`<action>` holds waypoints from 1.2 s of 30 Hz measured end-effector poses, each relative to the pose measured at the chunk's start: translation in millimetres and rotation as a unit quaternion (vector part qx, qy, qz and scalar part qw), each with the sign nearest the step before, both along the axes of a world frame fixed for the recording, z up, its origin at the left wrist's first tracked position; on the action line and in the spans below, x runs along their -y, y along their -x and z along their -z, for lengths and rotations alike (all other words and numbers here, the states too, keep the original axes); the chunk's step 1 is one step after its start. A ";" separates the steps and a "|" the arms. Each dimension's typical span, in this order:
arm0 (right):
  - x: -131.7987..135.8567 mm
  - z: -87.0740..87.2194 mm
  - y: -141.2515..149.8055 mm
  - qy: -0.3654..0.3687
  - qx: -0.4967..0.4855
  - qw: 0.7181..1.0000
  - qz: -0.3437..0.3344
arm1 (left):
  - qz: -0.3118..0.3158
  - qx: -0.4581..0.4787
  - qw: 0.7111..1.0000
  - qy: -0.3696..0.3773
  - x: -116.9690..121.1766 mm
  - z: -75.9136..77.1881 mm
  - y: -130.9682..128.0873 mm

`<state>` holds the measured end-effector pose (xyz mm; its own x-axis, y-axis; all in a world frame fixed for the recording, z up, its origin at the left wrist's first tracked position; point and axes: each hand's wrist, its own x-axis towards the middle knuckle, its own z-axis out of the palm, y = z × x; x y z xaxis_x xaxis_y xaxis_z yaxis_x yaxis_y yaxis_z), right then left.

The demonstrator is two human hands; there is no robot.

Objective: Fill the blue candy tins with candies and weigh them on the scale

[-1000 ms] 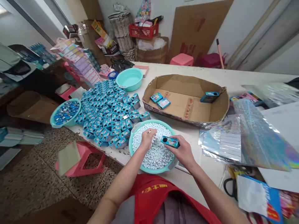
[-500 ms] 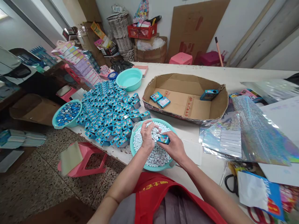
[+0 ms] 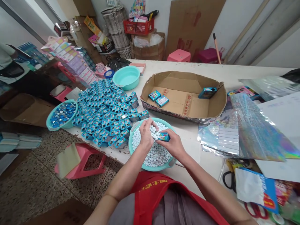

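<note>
My left hand (image 3: 146, 136) is cupped around a heap of small white candies (image 3: 154, 133), at the open end of a little blue box (image 3: 164, 137). That box lies tilted in my right hand (image 3: 173, 143), gripped between thumb and fingers. Below both hands stands a turquoise basin (image 3: 150, 168) filled with the same white pieces, which look like small pebbles or mints. To its left spreads a crowd of similar blue boxes (image 3: 105, 109), many standing upright with a dark round hole in the top.
A cut-down cardboard box (image 3: 175, 111) with several blue boxes lies beyond the basin. Another turquoise basin (image 3: 126, 82) stands behind; a third basin (image 3: 49, 123) holds blue caps. Shiny sheets (image 3: 253, 128) and scissors (image 3: 229, 180) lie right. A pink stool (image 3: 85, 159) stands left.
The view has shifted slightly. My hands stay together over the basin, the left still holding the candies against the box's end in the right.
</note>
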<state>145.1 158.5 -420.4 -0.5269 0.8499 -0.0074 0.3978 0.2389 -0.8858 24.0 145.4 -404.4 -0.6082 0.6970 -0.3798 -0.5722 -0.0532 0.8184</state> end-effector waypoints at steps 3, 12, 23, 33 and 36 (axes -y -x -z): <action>-0.8 3.5 0.1 0.006 -0.012 1.000 -0.005 | 0.008 -0.009 1.000 -0.004 -1.3 -0.1 -2.1; -5.3 -1.4 3.7 0.014 -0.023 0.999 0.019 | 0.003 -0.063 0.998 -0.013 -4.3 -6.6 -1.0; -2.9 0.6 -2.3 0.035 -0.046 0.998 0.020 | 0.028 -0.070 0.997 -0.012 -3.4 -6.8 -6.9; -4.3 -2.2 2.4 0.025 -0.053 0.998 0.013 | 0.041 -0.106 0.993 -0.015 -3.8 -14.2 -5.3; -5.2 -1.7 2.7 0.023 -0.060 0.998 0.015 | 0.037 -0.107 0.993 -0.021 -4.4 -13.4 -5.0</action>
<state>142.4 163.7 -418.6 -0.5003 0.8657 0.0154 0.2944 0.1868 -0.9372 28.9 149.8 -391.0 -0.6186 0.7551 -0.2171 -0.3888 -0.0542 0.9197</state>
